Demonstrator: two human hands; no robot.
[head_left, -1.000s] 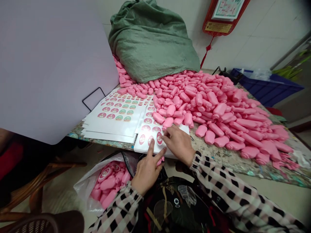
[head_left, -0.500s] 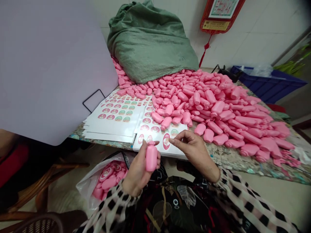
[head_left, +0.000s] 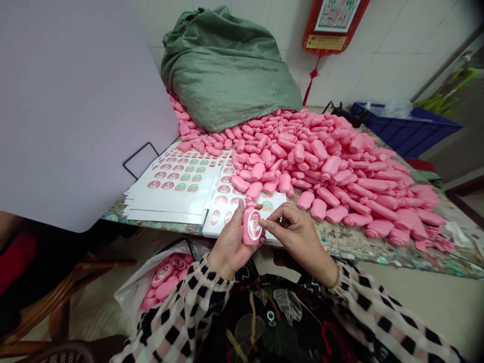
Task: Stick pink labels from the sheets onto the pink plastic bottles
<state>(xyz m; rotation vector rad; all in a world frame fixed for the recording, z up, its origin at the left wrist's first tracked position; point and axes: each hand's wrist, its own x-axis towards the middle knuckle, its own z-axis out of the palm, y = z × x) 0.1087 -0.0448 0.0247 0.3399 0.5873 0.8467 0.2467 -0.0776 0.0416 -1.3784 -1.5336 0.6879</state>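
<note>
My left hand (head_left: pixel 230 244) is wrapped round a small pink toy bottle (head_left: pixel 249 239), held upright above the table's front edge. An oval pink sticker (head_left: pixel 254 223) lies over the bottle's front face. My right hand (head_left: pixel 298 237) pinches the right edge of that sticker between thumb and forefinger. Whether the sticker is fully pressed down cannot be seen. Just behind my hands lies a sheet of stickers (head_left: pixel 215 228), with pink ovals and a green one on it. Many loose pink bottles (head_left: pixel 318 208) are heaped beyond the sheet.
A green sack (head_left: pixel 230 70) rests behind the heap. More sticker sheets (head_left: pixel 166 201) are stacked at left, beside a large pale panel (head_left: pixel 75 111). Below the table stands a plastic bag (head_left: pixel 130 290) of labelled bottles. A blue crate (head_left: pixel 408 128) is at right.
The sticker has come from beside the bottle onto its front face. My left hand has brought the bottle up and to the right, and the two hands now meet at it.
</note>
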